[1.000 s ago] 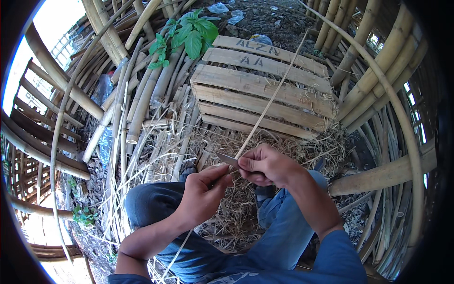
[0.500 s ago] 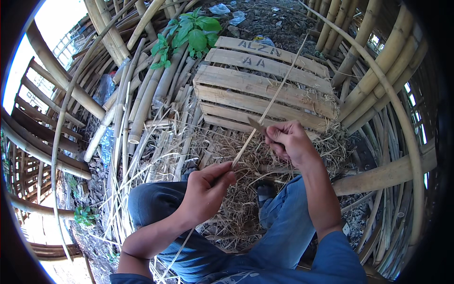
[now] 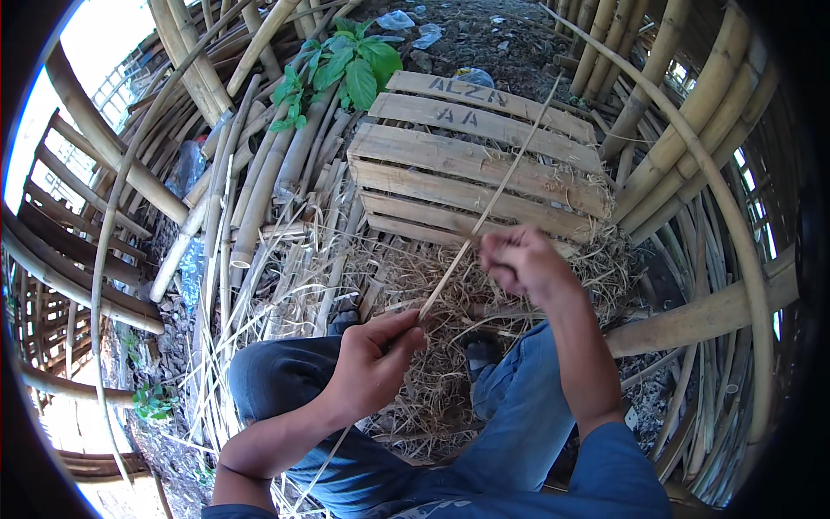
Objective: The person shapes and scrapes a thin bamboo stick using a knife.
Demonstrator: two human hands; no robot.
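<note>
My left hand [image 3: 378, 356] is closed, pinching a long thin bamboo strip [image 3: 449, 275] between thumb and fingers above my bent knee. From there the strip slants up and away to the right, over the wooden crate; a thin tail hangs below my wrist. My right hand [image 3: 529, 264] is closed around a small knife, its fingers smeared by motion. The blurred blade [image 3: 471, 237] lies at the strip, a short way beyond my left hand; whether it touches cannot be told.
A slatted wooden crate [image 3: 475, 151] stands ahead, with curly shavings [image 3: 432, 381] heaped before it and between my legs. Bamboo poles [image 3: 268, 195] and loose strips lie to the left, near a leafy plant [image 3: 359, 65]. Thick bamboo poles [image 3: 692, 130] rise at the right.
My right hand has shifted slightly left and down along the strip and is now blurred. My left hand keeps its pinch on the strip. The whole view has shifted slightly.
</note>
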